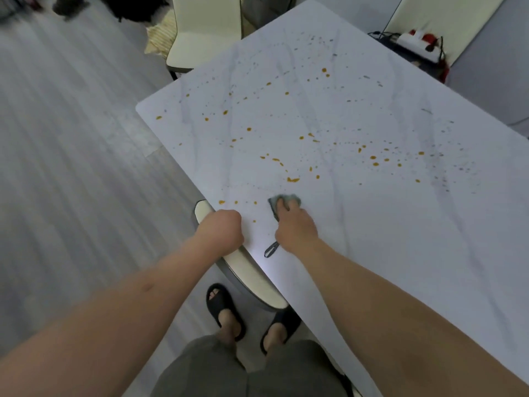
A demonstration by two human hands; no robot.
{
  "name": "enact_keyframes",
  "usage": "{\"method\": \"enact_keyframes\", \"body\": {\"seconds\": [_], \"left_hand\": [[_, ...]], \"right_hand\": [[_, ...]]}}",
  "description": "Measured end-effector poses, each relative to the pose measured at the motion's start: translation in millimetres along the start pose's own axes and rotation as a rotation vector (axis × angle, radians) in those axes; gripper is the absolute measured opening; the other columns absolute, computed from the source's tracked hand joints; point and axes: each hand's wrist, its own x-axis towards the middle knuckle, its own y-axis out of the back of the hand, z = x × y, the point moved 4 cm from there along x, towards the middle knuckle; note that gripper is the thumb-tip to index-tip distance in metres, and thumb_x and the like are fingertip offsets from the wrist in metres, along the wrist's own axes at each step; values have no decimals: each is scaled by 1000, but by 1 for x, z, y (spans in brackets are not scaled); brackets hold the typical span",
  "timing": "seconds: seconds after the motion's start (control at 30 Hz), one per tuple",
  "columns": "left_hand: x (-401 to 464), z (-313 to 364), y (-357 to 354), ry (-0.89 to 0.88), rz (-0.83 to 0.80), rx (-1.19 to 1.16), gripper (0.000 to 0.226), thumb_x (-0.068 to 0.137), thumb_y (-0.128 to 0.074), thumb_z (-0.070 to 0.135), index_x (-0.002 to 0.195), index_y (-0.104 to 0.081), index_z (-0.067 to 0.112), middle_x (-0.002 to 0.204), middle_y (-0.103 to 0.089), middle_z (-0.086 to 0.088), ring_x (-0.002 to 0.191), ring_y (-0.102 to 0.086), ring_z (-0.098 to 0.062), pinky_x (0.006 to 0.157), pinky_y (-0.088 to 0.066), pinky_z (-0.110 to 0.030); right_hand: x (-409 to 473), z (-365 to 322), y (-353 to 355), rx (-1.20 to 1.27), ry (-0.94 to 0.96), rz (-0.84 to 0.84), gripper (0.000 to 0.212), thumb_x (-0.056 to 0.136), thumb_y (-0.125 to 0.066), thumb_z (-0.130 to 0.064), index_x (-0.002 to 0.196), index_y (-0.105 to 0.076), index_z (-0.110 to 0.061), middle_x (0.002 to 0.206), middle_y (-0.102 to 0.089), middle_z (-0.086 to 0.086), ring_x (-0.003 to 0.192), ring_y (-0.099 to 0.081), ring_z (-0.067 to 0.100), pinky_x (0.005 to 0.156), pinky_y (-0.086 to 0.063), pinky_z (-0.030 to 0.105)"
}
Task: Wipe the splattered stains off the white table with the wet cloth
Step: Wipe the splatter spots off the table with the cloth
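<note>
Right hand (294, 224) presses a grey-green wet cloth (284, 202) flat on the white desk (386, 239), fingers curled over the cloth's near part. Cloth sits near the desk's near-left edge; its dark hanging loop (271, 249) trails out from under the wrist, toward the desk's near edge. Left hand (221, 229) is a closed fist holding nothing, resting at the desk's left edge, apparently as a brace.

Orange stains (292, 179) begin just beyond the cloth and scatter across the desk's middle to its far end. Fainter grey specks (446, 179) lie toward the desk's right side. A few orange drops (221, 202) sit between the cloth and the desk's left edge.

Judgement: wiping has barely begun; almost all spots remain.

To do the step well:
- keep palm weight over the cloth so the whole pad stays in contact;
- work in overlapping strokes outward from the near edge;
- refold to a clean face once it loads, or orange may smear;
- mind the trailing loop dragging through wet spots.

A cream chair (246, 262) is tucked under the desk's left edge.
</note>
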Motion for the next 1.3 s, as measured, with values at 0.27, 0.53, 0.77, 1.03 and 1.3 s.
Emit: {"method": "enact_keyframes", "body": {"seconds": [0.27, 0.53, 0.77, 1.03, 1.3], "left_hand": [[4, -67, 42, 182, 191, -278, 27, 86, -50, 3, 107, -60, 16, 105, -59, -13, 94, -58, -30, 80, -47, -36], [7, -98, 48, 182, 192, -357, 29, 85, -49, 2, 110, -63, 8, 105, -67, -13, 100, -64, -33, 84, -55, -41], [21, -92, 45, 146, 118, -335, 34, 87, -46, -1, 77, -35, 30, 92, -54, -3, 91, -61, -28, 76, -53, -35], [24, -39, 40, -1, 80, -212, 10, 83, -47, 0, 81, -48, 9, 96, -59, -11, 90, -60, -31, 72, -40, -31], [22, -18, 36, -35, 95, -151, 18, 83, -44, -1, 73, -40, 13, 85, -49, -5, 86, -56, -28, 76, -36, -33]], "right_hand": [[22, -65, 43, 322, 78, 223, 48, 87, -51, -10, 134, -48, -21, 132, -46, 6, 100, -58, 30, 80, -48, 38], [32, -144, -9, -213, 417, 127, 40, 88, -56, -25, 128, -57, -24, 122, -51, 10, 98, -55, 34, 76, -37, 39], [16, -82, -9, -304, 215, 171, 53, 80, -61, -24, 132, -52, -25, 122, -53, 8, 95, -55, 31, 78, -41, 40], [-9, 69, 31, -261, -160, 197, 42, 93, -50, -23, 135, -54, -24, 126, -49, 12, 96, -51, 35, 80, -46, 39], [-8, 131, 82, 550, -518, 387, 48, 84, -53, -4, 131, -53, -12, 121, -59, 9, 104, -57, 27, 83, -50, 37]]}}
